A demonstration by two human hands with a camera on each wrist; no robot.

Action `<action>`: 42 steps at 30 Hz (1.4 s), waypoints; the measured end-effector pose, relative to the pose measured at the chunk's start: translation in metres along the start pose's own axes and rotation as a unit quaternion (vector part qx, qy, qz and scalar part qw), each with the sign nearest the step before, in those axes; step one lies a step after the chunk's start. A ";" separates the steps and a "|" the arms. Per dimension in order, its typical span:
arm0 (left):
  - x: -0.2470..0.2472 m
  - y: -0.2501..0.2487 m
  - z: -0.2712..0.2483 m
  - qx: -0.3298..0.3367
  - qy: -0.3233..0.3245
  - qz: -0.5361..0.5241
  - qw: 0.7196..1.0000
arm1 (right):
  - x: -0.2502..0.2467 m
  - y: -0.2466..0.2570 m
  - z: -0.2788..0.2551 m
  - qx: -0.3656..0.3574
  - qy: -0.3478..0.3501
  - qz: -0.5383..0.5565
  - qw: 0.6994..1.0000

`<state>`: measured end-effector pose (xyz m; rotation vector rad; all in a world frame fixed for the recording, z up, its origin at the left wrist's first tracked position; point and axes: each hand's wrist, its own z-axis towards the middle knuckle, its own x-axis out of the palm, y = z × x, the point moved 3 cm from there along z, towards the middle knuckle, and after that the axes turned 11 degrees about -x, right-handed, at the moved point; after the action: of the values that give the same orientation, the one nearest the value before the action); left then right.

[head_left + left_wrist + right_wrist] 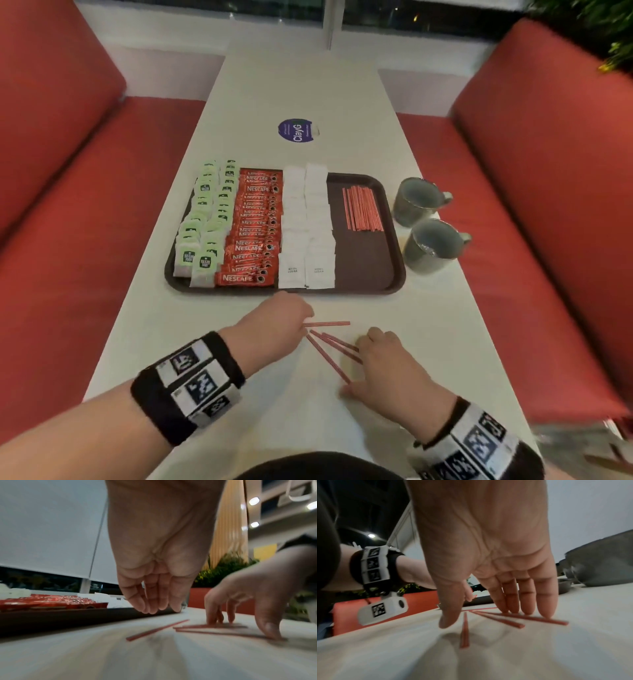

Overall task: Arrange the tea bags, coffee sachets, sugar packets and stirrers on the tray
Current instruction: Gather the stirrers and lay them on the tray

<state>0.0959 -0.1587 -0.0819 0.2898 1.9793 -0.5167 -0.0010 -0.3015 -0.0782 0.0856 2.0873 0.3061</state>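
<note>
4 loose stirrers (329, 342) lie between both hands, near the tray (370, 270) edge.

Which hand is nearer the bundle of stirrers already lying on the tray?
Right. The right hand lies on the table below the bundle of stirrers; the left hand sits further left, near the tray front edge.

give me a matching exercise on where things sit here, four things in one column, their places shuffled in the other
Things:
1. tea bags
2. sugar packets
3. mugs
4. loose stirrers

Places:
A. on the table right of the tray
B. far left column of the tray
C. on the table in front of the tray, between the hands
D. on the tray, right of the coffee sachets

Pairs: 1-B, 2-D, 3-A, 4-C
</note>
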 end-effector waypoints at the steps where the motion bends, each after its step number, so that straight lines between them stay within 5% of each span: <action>1: 0.005 -0.004 0.005 -0.001 -0.005 0.044 0.999 | 0.003 0.003 0.001 -0.004 -0.011 -0.007 1.000; 9: 0.015 0.000 0.018 -0.083 0.022 0.146 0.986 | 0.002 0.006 0.021 -0.014 0.002 -0.027 1.000; 15: 0.016 0.005 0.004 -0.066 0.055 0.218 0.972 | 0.003 0.004 0.029 -0.020 0.011 -0.016 1.000; 26: 0.022 0.021 -0.010 -0.124 0.045 0.053 0.990 | 0.006 -0.008 0.032 -0.011 -0.031 -0.006 0.999; 42: 0.033 0.039 -0.017 -0.153 0.036 0.064 0.986 | 0.017 -0.010 0.034 -0.013 -0.029 -0.031 0.999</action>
<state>0.0838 -0.1169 -0.1137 0.2440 2.0592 -0.1178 0.0200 -0.3022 -0.1116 0.0132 2.0229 0.2888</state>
